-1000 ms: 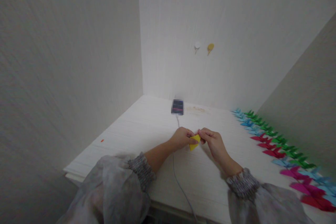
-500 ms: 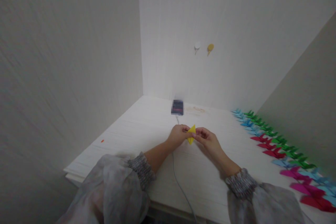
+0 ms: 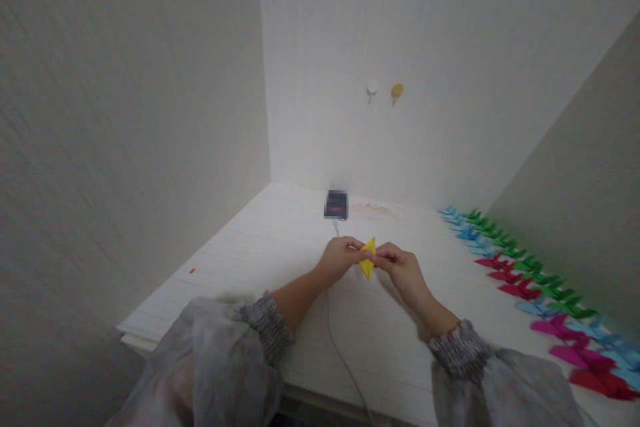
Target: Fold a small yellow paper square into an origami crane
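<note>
A small folded yellow paper piece [image 3: 369, 258] stands on edge between my two hands, a little above the white table [image 3: 240, 260]. My left hand [image 3: 341, 258] pinches its left side with closed fingertips. My right hand [image 3: 401, 269] pinches its right side, fingers curled in. Both wrists come out of grey gathered sleeves.
Several folded paper figures in blue, green, red and pink [image 3: 520, 280] lie in rows along the table's right edge by the wall. A small dark device [image 3: 336, 205] sits at the back with a grey cable [image 3: 340, 353] running toward me. Two hooks [image 3: 385, 90] are on the wall.
The yellow paper was turned from lying flat and low to standing upright between my fingertips. Both hands rose slightly and moved a little closer together.
</note>
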### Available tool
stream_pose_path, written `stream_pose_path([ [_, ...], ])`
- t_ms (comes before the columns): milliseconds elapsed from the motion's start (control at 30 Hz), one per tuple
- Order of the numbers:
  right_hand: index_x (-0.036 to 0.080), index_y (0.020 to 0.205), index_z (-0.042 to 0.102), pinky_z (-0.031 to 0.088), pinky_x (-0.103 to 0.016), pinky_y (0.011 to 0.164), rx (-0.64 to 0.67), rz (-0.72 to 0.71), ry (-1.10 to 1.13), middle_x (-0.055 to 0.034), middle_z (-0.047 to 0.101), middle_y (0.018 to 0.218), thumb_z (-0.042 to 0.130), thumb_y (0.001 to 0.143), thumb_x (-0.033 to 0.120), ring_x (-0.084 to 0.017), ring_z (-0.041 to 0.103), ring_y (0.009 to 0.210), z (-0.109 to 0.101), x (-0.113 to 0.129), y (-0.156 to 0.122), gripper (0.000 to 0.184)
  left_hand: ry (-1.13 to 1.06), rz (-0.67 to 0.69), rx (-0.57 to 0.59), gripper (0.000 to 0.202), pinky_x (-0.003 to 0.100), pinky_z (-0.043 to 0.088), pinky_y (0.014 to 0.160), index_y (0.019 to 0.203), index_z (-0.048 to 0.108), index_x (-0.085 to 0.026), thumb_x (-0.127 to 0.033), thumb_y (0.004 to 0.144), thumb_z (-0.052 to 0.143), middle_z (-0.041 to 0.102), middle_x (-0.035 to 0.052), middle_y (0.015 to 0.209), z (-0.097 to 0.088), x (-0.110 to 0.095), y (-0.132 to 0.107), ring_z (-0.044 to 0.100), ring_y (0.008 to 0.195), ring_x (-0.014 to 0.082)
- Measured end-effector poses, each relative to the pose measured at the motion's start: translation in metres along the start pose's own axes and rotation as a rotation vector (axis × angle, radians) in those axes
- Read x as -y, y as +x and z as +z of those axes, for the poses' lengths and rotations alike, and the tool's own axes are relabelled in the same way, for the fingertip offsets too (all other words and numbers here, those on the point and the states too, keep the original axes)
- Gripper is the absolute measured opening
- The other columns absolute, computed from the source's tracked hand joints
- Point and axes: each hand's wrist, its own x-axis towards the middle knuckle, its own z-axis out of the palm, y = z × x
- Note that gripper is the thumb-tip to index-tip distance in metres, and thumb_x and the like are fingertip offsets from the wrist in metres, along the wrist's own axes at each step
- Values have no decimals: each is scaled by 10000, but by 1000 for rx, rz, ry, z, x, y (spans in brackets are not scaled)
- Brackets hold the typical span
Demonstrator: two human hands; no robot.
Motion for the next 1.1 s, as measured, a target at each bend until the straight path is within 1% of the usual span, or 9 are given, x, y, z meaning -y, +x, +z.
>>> stream_pose_path([
  [133, 176, 597, 611, 440, -278, 575, -13, -28, 38, -8, 567, 643, 647, 576, 292, -140, 527, 600, -2, -4, 1, 123, -64, 8, 56, 305, 258, 446, 649, 773, 594, -104, -300, 547, 652, 636, 54, 699, -1, -2, -1, 585, 640, 133],
  [233, 178, 628, 626, 447, -292, 615, -30, -48, 67, -23, 583, 707, 653, 572, 292, -149, 535, 645, -3, -6, 3, 130, -82, -35, 34, 294, 275, 452, 663, 791, 595, -106, -258, 547, 655, 632, 45, 675, -3, -4, 0, 586, 633, 134],
  [367, 180, 625, 638, 439, -296, 662, -58, -56, 78, -28, 594, 735, 654, 573, 286, -154, 538, 694, -5, -4, 3, 119, -125, -88, 4, 248, 288, 457, 686, 718, 608, -101, -222, 513, 677, 629, 40, 681, -4, -7, 0, 580, 623, 120],
  [467, 181, 625, 642, 434, -295, 676, -57, -31, 120, -27, 609, 741, 662, 562, 285, -154, 543, 704, -5, -3, 2, 123, -197, -120, 21, 217, 304, 456, 706, 673, 611, -100, -199, 497, 687, 628, 36, 669, -3, -11, 0, 577, 626, 116],
  [600, 189, 667, 644, 424, -300, 703, -26, 14, 218, -16, 625, 730, 669, 549, 252, -151, 552, 705, -5, -3, 1, 136, -226, -63, 34, 202, 302, 437, 747, 692, 622, -106, -174, 509, 677, 634, 40, 709, -4, -13, -1, 576, 676, 119],
  [733, 196, 681, 643, 417, -294, 723, -11, -1, 265, -11, 624, 742, 653, 565, 210, -148, 551, 728, -8, -6, 2, 118, -179, -72, 99, 222, 285, 424, 761, 778, 633, -129, -179, 563, 642, 628, 66, 859, -7, -13, -1, 567, 780, 132],
  [833, 198, 681, 642, 419, -285, 720, -4, -7, 281, -9, 624, 749, 644, 571, 186, -147, 551, 735, -10, -7, 3, 110, -212, -121, 161, 244, 298, 438, 743, 821, 624, -142, -193, 582, 630, 622, 72, 887, -8, -12, -2, 571, 797, 144],
  [900, 195, 673, 642, 424, -280, 709, -1, 15, 295, -7, 627, 733, 647, 567, 177, -145, 556, 720, -9, -5, 2, 108, -247, -127, 175, 252, 306, 444, 740, 826, 621, -138, -196, 581, 632, 628, 69, 853, -7, -12, -2, 579, 770, 144],
  [1100, 180, 659, 633, 464, -318, 637, 55, 156, 369, -16, 634, 658, 644, 573, 234, -159, 577, 627, -6, 5, -2, 102, -259, -108, 124, 244, 318, 455, 742, 785, 628, -98, -160, 549, 643, 643, 70, 784, -6, -11, -2, 591, 712, 147],
])
